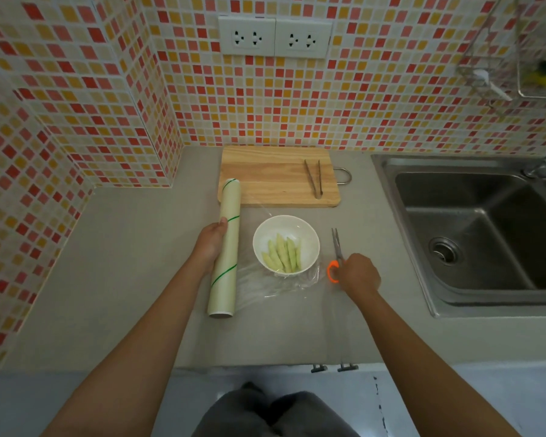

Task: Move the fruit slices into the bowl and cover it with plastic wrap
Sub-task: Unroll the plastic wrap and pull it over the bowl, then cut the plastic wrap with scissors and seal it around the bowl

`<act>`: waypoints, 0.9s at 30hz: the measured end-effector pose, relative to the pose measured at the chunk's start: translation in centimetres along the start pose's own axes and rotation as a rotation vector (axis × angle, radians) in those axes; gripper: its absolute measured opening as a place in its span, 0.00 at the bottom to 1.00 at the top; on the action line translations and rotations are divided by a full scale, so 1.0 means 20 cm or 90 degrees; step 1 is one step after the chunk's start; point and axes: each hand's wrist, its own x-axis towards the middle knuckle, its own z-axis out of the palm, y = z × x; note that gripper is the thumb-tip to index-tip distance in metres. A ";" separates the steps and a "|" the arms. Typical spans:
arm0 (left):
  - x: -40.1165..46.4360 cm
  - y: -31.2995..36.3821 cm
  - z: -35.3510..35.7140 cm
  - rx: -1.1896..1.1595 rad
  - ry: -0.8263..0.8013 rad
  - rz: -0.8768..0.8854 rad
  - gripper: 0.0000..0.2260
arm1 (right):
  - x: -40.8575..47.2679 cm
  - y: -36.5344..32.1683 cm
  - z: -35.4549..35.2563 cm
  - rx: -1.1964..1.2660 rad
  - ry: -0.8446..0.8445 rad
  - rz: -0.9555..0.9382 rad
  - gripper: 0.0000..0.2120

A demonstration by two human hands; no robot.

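White bowl (pixel 286 244) on counter – pale green slices (pixel 283 252) inside, wrap (pixel 275 285) over.

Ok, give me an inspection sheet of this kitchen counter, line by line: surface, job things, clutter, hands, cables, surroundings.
Surface: grey counter, dry as far as seen.
Job's things: white bowl holds the green fruit slices; clear plastic wrap lies over and in front of the bowl, running to the wrap roll on its left.
Clutter: wooden cutting board at the back with tongs on it.
Hands: left hand grips the roll; right hand is on the orange-handled scissors lying right of the bowl.
Cables: nothing seen.
Surroundings: steel sink to the right, wall sockets on the tiled wall.
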 end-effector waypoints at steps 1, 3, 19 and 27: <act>0.00 0.00 0.00 0.003 0.002 -0.001 0.17 | 0.00 0.01 -0.01 -0.013 -0.006 -0.002 0.14; -0.01 0.01 0.01 0.008 0.006 0.002 0.17 | 0.01 0.01 -0.02 -0.029 -0.025 0.003 0.13; -0.03 0.05 0.00 0.016 0.010 0.010 0.18 | -0.37 0.05 -0.10 0.591 -0.227 0.026 0.12; -0.04 0.05 0.00 0.016 -0.001 0.016 0.17 | -0.82 -0.02 0.16 0.512 -0.473 0.022 0.18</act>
